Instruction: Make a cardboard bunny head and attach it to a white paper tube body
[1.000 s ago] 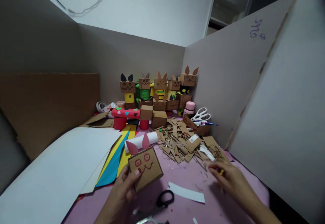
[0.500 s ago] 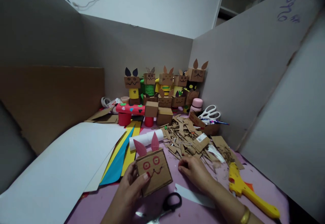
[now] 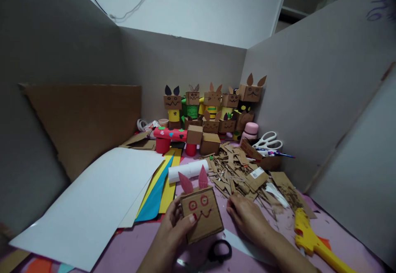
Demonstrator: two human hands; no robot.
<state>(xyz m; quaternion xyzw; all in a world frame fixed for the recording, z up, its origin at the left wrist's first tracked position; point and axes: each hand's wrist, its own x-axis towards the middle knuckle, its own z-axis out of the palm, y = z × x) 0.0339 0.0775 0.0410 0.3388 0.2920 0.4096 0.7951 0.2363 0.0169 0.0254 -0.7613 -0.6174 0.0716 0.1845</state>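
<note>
My left hand (image 3: 176,231) grips a small cardboard box head (image 3: 202,221) by its left side, thumb across the front. The box has pink pointed ears and a face drawn in red and dark lines. To its right, my right hand (image 3: 247,215) rests by the edge of a pile of cardboard scraps (image 3: 233,165). Its fingers are curled in, with nothing visible in them. Below the box lie black-handled scissors (image 3: 220,251), partly blurred. A white paper strip (image 3: 244,246) runs under my right forearm.
A yellow glue gun (image 3: 315,240) lies at the right. White sheets (image 3: 89,198) and coloured paper (image 3: 157,198) cover the left. Behind stand a white paper roll (image 3: 188,170), a red tube figure (image 3: 170,134), several box-headed figures (image 3: 212,98) and an open box (image 3: 270,161) holding white-handled scissors (image 3: 268,141).
The view has turned slightly left, so everything sits further right. My left hand still holds the box head. The right hand's fingers look more curled in beside the scraps.
</note>
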